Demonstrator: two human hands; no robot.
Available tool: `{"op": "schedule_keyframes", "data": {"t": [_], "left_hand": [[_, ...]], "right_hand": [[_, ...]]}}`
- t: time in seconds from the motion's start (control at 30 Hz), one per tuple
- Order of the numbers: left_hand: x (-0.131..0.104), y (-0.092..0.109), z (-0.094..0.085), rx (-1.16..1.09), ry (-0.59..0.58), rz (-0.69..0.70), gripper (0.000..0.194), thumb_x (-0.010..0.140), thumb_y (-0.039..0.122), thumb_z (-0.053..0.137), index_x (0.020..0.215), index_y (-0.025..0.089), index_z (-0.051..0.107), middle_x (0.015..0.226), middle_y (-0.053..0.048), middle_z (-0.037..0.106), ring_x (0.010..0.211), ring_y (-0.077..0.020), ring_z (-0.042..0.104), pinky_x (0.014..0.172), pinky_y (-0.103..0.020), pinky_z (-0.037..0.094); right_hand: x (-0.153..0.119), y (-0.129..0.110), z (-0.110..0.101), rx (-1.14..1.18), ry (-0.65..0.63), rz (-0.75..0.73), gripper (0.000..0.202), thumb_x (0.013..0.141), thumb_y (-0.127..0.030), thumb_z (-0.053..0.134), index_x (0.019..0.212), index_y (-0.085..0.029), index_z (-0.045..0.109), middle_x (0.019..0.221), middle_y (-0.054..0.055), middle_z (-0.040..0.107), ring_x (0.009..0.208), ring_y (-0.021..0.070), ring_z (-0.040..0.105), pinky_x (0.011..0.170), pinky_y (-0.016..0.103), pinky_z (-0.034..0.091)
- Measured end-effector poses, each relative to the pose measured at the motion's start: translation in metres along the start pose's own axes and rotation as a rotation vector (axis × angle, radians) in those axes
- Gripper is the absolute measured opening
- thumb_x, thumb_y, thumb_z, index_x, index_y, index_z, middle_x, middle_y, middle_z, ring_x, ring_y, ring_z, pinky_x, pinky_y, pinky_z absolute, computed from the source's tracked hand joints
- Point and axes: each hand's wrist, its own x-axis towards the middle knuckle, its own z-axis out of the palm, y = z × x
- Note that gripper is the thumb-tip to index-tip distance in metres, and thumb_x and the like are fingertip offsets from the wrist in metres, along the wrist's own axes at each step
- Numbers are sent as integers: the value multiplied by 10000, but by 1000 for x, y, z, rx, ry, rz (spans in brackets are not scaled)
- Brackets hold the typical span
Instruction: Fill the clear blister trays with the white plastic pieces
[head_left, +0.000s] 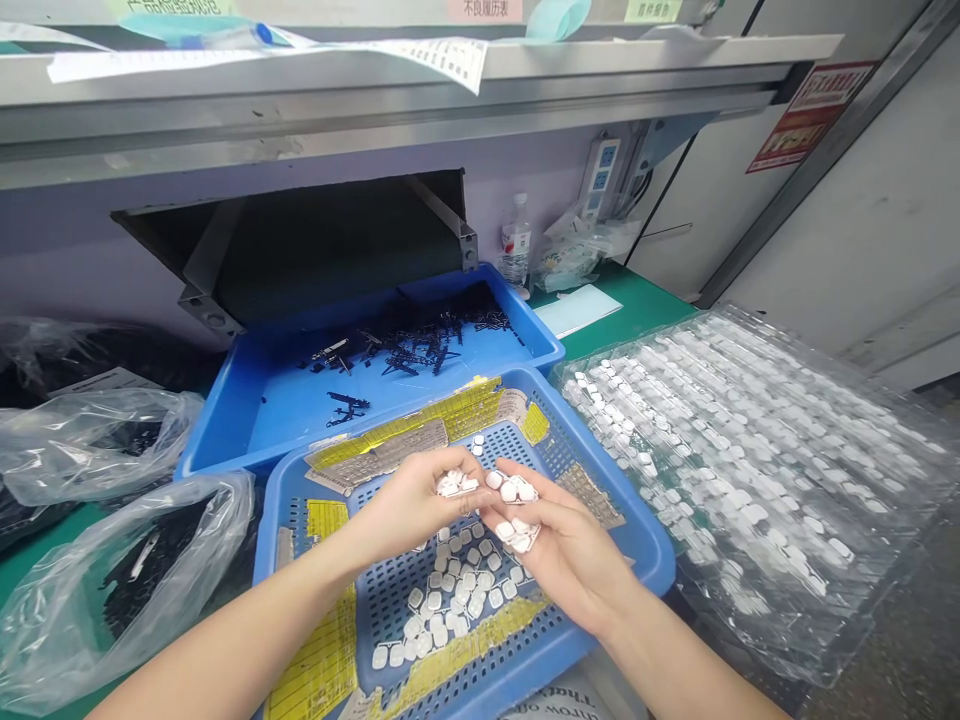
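Both hands meet above a blue perforated basket (600, 480) patched with yellow and grey labels. My left hand (427, 500) is closed round a small bunch of white plastic pieces (456, 483). In my right hand (574, 545) lie more white rounded-square plastic pieces (517, 490), gripped between thumb and fingers in two clusters. The fingertips of the two hands touch or nearly touch. Below them, many loose white pieces (454, 590) are scattered over the basket floor. What exactly the pieces are cannot be made out.
A blue tray (292, 380) behind the basket holds black plastic scraps (420, 340). Stacked clear trays (735, 460) of white pieces stand at the right. Plastic bags (165, 560) with black parts lie at the left. A bottle (516, 245) and a power strip (602, 175) are at the back, beneath a shelf (360, 110).
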Motion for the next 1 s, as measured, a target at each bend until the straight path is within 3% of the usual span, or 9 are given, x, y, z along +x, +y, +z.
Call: {"op": "schedule_keyframes", "data": {"t": [0.2, 0.33, 0.5, 0.6, 0.83, 1.0], "left_hand": [[0, -1, 0, -147, -21, -133, 247, 703, 426, 529, 708, 180, 507, 541, 72, 454, 420, -45, 345, 420, -175, 277], [1, -6, -1, -378, -29, -217, 284, 685, 441, 550, 681, 169, 466, 422, 91, 351, 365, -38, 291, 349, -152, 205], [3, -7, -4, -646, -105, -243, 286, 731, 425, 512, 646, 166, 426, 387, 94, 320, 302, -13, 229, 291, -128, 121], [5, -8, -4, -747, -158, -249, 260, 758, 398, 488, 674, 154, 453, 466, 77, 371, 287, 8, 220, 267, -126, 78], [6, -9, -4, -897, -205, -285, 232, 803, 352, 424, 768, 136, 500, 586, 46, 457, 265, 35, 222, 236, -113, 77], [5, -6, -4, -909, -257, -271, 282, 803, 378, 414, 815, 126, 539, 641, 23, 493, 267, 35, 245, 225, -121, 60]], "right_hand": [[0, 0, -1, 32, -10, 18, 430, 583, 40, 425, 976, -94, 537, 894, 94, 626, 940, 180, 549, 897, 346, 364], [-1, -1, -2, 38, -28, 30, 433, 601, 47, 403, 997, -85, 518, 903, 105, 623, 978, 190, 531, 897, 347, 373], [-2, -2, -1, 41, -4, 57, 374, 662, -2, 445, 1019, -93, 503, 975, 116, 594, 1000, 204, 516, 878, 336, 396], [-1, -3, 1, 55, 20, 66, 317, 715, -78, 464, 1030, -90, 493, 1007, 132, 573, 993, 213, 519, 843, 328, 420], [-1, -4, 4, 55, 63, 80, 229, 743, -132, 481, 969, -110, 514, 898, 102, 580, 850, 185, 571, 632, 248, 472], [1, -2, 4, -50, 32, 105, 145, 748, -184, 492, 878, -145, 543, 764, 30, 547, 569, 83, 524, 378, 150, 363]]}}
